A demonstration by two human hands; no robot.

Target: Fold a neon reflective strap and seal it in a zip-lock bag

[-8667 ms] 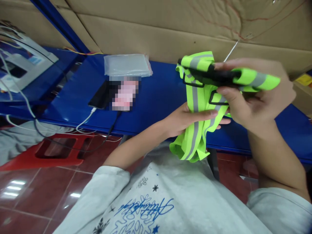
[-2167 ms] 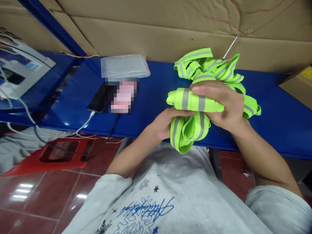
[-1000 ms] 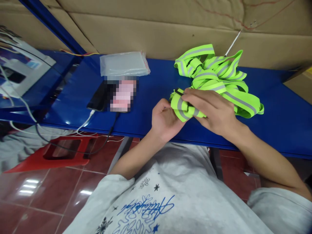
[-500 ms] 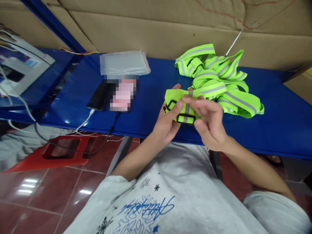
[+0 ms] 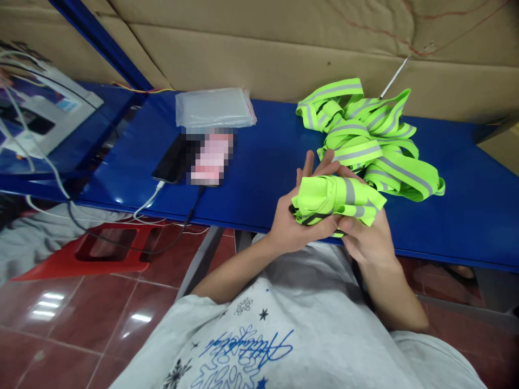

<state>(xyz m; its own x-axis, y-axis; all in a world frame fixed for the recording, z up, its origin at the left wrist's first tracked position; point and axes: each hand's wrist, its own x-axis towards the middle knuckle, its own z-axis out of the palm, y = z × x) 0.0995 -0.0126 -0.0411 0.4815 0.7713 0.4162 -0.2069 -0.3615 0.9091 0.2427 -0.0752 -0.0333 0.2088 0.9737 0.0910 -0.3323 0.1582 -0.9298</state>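
Between my two hands is a folded neon-yellow reflective strap (image 5: 324, 197) with grey stripes, held just above the table's front edge. My left hand (image 5: 286, 224) grips its left side, thumb along the lower edge, near a black buckle that shows only in part. On the other side my right hand (image 5: 375, 237) is closed around the bundle, its fingers partly hidden behind the fabric. Just beyond my hands, a loose heap of similar reflective straps (image 5: 377, 135) lies on the blue table (image 5: 259, 146).
To the left lie a stack of clear plastic bags (image 5: 214, 108), a dark phone (image 5: 170, 162) and a phone with a blurred pink screen (image 5: 211, 159), both with cables. A white device (image 5: 77, 102) stands farther left. A red plastic stool (image 5: 101, 246) is below the table.
The folded strap has turned over and moved slightly right and nearer to me. My right hand, earlier resting on its top, now wraps its right side.
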